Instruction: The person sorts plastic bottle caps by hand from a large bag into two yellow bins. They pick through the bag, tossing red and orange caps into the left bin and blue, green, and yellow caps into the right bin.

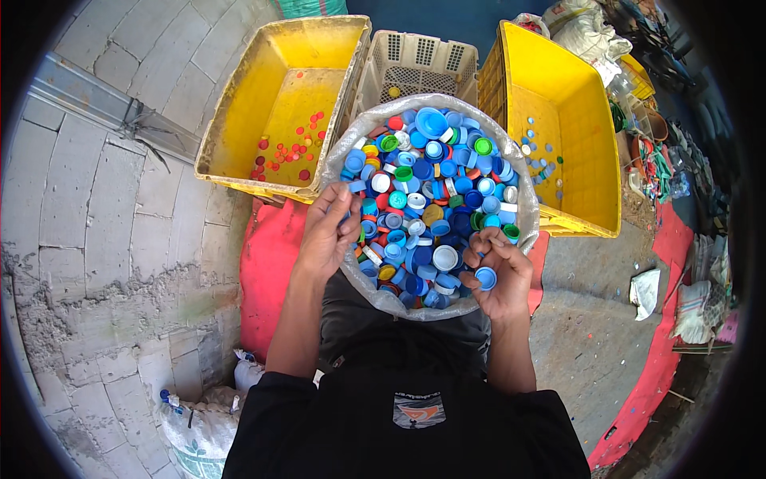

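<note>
A round tub lined with clear plastic (520,172) stands in front of me, heaped with bottle caps (431,214), mostly blue, with some white, green, red and yellow ones. At its left rim, my left hand (325,238) is closed, with a small blue cap (357,186) at its fingertips. My right hand (508,275) is over the tub's right front edge. Its curled fingers hold a light blue bottle cap (485,278), hollow side up. Both hands partly cover the caps beneath them.
Behind the tub on the left, a yellow crate (227,152) holds red and orange caps. Another yellow crate (586,172) at right holds blue and white ones. Between them is a whitish crate (419,49) with a yellow cap. A block wall (104,207) borders the left; sacks (586,32) lie far right.
</note>
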Demonstrator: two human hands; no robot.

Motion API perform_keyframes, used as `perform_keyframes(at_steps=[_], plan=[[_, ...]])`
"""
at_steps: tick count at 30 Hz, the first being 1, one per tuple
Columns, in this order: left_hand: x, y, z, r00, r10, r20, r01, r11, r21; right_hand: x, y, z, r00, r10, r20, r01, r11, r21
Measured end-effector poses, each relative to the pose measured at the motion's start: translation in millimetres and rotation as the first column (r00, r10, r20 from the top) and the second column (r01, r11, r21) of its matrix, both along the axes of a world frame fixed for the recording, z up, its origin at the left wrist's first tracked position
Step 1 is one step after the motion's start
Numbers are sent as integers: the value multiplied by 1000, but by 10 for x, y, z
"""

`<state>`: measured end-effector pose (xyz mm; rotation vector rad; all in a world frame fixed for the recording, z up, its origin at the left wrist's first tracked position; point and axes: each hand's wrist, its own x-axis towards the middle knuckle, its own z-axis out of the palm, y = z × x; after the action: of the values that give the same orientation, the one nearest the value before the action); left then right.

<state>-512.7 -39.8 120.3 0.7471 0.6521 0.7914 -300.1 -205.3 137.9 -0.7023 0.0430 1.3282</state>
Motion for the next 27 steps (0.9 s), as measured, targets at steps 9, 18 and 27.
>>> perform_keyframes(at_steps=[9,18,27], plan=[[-142,-44,-23,907,42,420,41,981,-188,-28,866,50,170,328,929,-207,934,-292],[-167,-118,-28,944,127,303,-56,971,-232,-403,1895,-268,-406,195,893,-101,961,-256],[-161,0,126,972,235,-17,-230,931,-284,-479,2098,-453,-493,87,866,-43,991,-124]])
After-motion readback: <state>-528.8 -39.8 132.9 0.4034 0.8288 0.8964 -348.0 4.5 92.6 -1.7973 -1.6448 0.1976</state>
